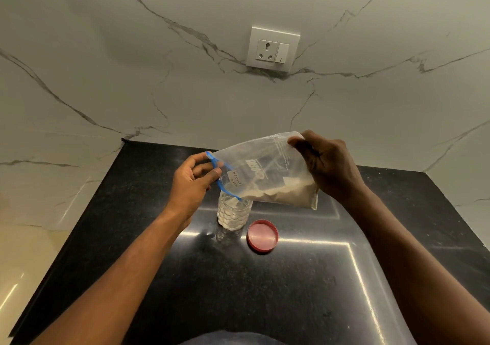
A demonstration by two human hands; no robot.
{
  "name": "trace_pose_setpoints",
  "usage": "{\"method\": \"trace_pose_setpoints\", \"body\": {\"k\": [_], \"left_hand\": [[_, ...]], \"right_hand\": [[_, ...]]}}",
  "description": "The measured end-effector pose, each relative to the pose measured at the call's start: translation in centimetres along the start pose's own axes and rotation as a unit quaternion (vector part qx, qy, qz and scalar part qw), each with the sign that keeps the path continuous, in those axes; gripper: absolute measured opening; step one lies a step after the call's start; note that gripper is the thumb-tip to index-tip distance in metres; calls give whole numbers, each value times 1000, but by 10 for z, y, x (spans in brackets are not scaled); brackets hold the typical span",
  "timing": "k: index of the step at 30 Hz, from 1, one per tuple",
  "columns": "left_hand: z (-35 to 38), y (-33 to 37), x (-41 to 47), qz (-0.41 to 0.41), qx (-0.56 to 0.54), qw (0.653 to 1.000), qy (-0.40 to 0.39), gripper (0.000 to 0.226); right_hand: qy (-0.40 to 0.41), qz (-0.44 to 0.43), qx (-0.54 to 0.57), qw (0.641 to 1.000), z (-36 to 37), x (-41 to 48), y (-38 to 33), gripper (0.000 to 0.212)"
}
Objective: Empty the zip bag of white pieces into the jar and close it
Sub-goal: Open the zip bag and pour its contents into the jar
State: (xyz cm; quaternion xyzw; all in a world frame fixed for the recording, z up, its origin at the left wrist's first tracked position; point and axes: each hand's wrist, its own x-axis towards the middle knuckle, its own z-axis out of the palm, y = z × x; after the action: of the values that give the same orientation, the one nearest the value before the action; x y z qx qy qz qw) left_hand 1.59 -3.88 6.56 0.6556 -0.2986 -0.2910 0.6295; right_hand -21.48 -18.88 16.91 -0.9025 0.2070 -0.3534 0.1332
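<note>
- The mouth of the jar (234, 213) is hidden behind the bag's lower corner, so whether the bag touches its rim cannot be told; the small print on the bag is too blurred to read, and the bottom edge of the frame cuts off both forearms.
- The zip bag (267, 175) is clear plastic with a blue zip strip and a small handwritten label, held tilted in the air between the two hands, its open mouth low and directly below the left fingers (212, 171), over the jar.
- Pale white contents lie heaped along the bag's lower edge, below the right fingers (298, 143).
- Left hand (192, 182): fingers pinched on the blue zip strip at the mouth.
- Right hand (328, 167): fingers closed on the bag's upper far corner.
- One jar, clear and ribbed, partly filled with white, stands on the black counter (265, 291).
- One red lid (262, 236) lies flat just beside the jar, below the right fingers.
- One wall socket (273, 48).
</note>
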Motion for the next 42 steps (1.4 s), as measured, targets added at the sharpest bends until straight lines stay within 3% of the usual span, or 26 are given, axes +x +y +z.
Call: {"method": "trace_pose_setpoints", "body": {"k": [12, 42], "left_hand": [[1, 0, 2, 3, -3, 1000, -6, 38], [-2, -18, 3, -15, -60, 998, -3, 39]], "right_hand": [[-18, 2, 6, 1000, -2, 4, -2, 46], [-83, 47, 4, 995, 0, 18, -21, 66]]}}
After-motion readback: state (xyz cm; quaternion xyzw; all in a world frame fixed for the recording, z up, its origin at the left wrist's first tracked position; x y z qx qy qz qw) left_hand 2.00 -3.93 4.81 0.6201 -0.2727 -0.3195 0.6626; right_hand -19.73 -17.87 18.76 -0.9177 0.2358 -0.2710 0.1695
